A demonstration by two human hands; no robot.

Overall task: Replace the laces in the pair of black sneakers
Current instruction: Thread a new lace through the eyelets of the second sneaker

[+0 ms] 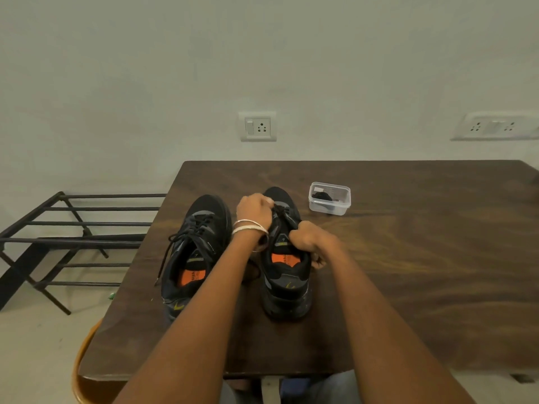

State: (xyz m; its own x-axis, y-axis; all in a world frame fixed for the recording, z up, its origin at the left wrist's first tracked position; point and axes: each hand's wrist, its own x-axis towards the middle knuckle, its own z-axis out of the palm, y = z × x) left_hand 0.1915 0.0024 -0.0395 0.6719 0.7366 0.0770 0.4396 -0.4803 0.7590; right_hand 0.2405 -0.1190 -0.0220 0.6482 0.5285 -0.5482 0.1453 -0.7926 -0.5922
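Two black sneakers with orange insoles stand side by side on the dark wooden table (408, 258), toes pointing away from me. The left sneaker (195, 252) is laced, and its black lace ends trail loose toward the table's left edge. My left hand (255, 209), with bangles on the wrist, pinches the black lace (278, 214) over the front eyelets of the right sneaker (287, 281). My right hand (309, 240) grips the right side of that sneaker's collar, near the tongue.
A small clear plastic box (329, 198) holding something dark stands just right of the shoes. A black metal rack (73, 240) is on the floor to the left. An orange chair edge (83, 374) shows below the table's near left corner. Wall sockets are behind.
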